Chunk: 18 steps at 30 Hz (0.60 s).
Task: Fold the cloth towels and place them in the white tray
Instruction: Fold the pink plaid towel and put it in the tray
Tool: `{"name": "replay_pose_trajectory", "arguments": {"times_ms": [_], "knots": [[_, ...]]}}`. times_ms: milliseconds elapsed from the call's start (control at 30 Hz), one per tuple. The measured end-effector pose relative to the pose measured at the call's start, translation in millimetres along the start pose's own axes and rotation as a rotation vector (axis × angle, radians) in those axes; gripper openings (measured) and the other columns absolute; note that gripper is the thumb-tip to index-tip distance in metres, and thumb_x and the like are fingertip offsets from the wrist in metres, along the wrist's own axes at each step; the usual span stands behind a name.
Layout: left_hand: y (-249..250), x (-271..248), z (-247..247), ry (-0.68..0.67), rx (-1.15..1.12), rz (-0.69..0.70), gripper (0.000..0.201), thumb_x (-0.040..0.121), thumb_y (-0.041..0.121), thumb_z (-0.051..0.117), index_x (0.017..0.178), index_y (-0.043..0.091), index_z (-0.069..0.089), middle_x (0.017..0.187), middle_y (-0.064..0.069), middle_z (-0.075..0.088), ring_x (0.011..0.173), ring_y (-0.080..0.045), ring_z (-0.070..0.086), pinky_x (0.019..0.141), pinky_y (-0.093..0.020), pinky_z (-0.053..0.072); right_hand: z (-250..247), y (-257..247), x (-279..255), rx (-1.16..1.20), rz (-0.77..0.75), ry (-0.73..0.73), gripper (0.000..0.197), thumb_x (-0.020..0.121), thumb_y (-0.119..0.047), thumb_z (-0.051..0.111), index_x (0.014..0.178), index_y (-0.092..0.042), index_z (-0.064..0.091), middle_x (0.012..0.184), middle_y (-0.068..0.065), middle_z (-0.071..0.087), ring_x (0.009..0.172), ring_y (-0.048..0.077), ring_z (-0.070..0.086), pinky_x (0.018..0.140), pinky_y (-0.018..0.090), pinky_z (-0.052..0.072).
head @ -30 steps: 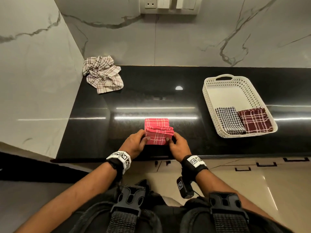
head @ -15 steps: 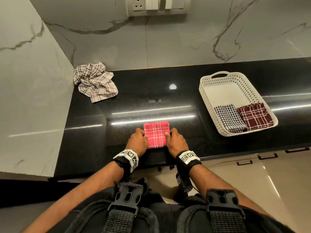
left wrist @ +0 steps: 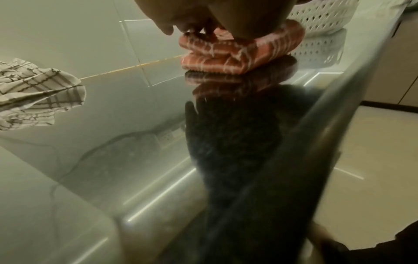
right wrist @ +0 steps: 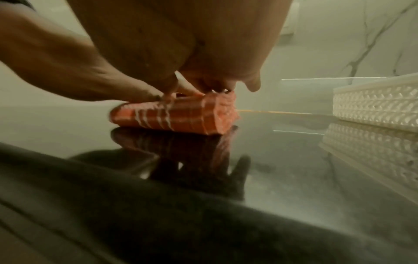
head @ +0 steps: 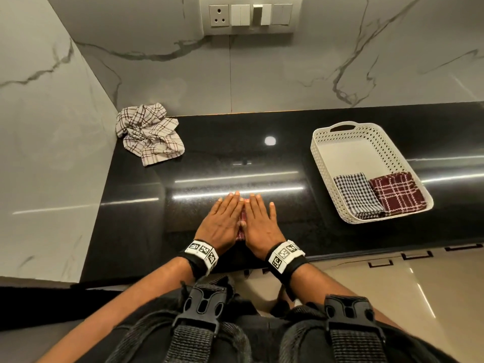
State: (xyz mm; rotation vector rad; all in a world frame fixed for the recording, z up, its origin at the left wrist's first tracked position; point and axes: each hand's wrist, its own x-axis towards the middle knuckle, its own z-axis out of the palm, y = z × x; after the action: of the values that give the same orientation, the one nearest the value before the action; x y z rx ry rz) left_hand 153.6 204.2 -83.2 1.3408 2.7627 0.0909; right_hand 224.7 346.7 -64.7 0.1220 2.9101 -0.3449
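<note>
A folded red checked towel [head: 242,221] lies on the black counter near its front edge, almost wholly covered by both hands. My left hand [head: 222,218] and right hand [head: 262,221] lie flat on it side by side, fingers straight, pressing down. The wrist views show the towel [left wrist: 237,53] [right wrist: 181,116] as a thick folded stack under the palms. The white perforated tray [head: 322,158] stands to the right and holds a folded black-and-white checked towel [head: 356,195] and a folded maroon plaid towel [head: 398,195]. A crumpled white plaid towel [head: 149,134] lies at the back left corner.
The black counter [head: 235,158] meets marble walls at the back and the left. A socket and switch panel [head: 251,15] sits on the back wall. The far half of the tray floor is bare.
The hands moved from gripping the towel's side edges to lying flat on top of it, fingers stretched out. The folded towel now sits flattened on the counter.
</note>
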Motion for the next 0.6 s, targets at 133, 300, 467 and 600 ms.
{"name": "replay_pose_trajectory", "arguments": {"times_ms": [133, 300, 467, 600], "knots": [[-16, 8, 5, -0.154, 0.015, -0.010, 0.065, 0.103, 0.046, 0.017, 0.158, 0.013, 0.001, 0.166, -0.007, -0.002, 0.153, -0.020, -0.004, 0.122, -0.038, -0.008, 9, 19, 13, -0.031, -0.011, -0.138, 0.075, 0.102, -0.056, 0.013, 0.157, -0.011, -0.008, 0.164, 0.007, -0.018, 0.150, 0.021, -0.021, 0.119, 0.053, -0.014], [-26, 15, 6, -0.201, -0.024, 0.012, 0.070, 0.102, 0.054, 0.016, 0.158, 0.015, -0.001, 0.167, -0.005, 0.000, 0.153, -0.019, -0.001, 0.125, -0.040, 0.000, 10, 25, 19, 0.030, -0.014, -0.206, 0.080, 0.098, -0.063, 0.014, 0.156, -0.018, -0.017, 0.162, 0.004, -0.027, 0.149, 0.025, -0.024, 0.120, 0.055, -0.009], [-21, 26, -11, -0.173, -0.140, -0.034, 0.074, 0.098, 0.050, 0.041, 0.157, 0.013, 0.015, 0.161, -0.008, 0.023, 0.147, -0.026, 0.024, 0.121, -0.041, 0.019, 4, 24, 14, 0.221, 0.112, -0.145, 0.097, 0.096, -0.060, 0.041, 0.155, -0.010, -0.018, 0.162, 0.013, -0.025, 0.151, 0.028, -0.016, 0.123, 0.051, -0.001], [-28, 42, -26, -0.250, -0.473, -0.298, 0.087, 0.072, 0.042, 0.085, 0.140, 0.012, 0.040, 0.133, -0.008, 0.051, 0.122, -0.027, 0.050, 0.103, -0.038, 0.042, -3, 19, -4, 0.338, 0.346, 0.065, 0.080, 0.091, -0.036, 0.061, 0.151, 0.000, 0.022, 0.152, 0.021, 0.030, 0.138, 0.039, 0.032, 0.111, 0.048, 0.034]]}}
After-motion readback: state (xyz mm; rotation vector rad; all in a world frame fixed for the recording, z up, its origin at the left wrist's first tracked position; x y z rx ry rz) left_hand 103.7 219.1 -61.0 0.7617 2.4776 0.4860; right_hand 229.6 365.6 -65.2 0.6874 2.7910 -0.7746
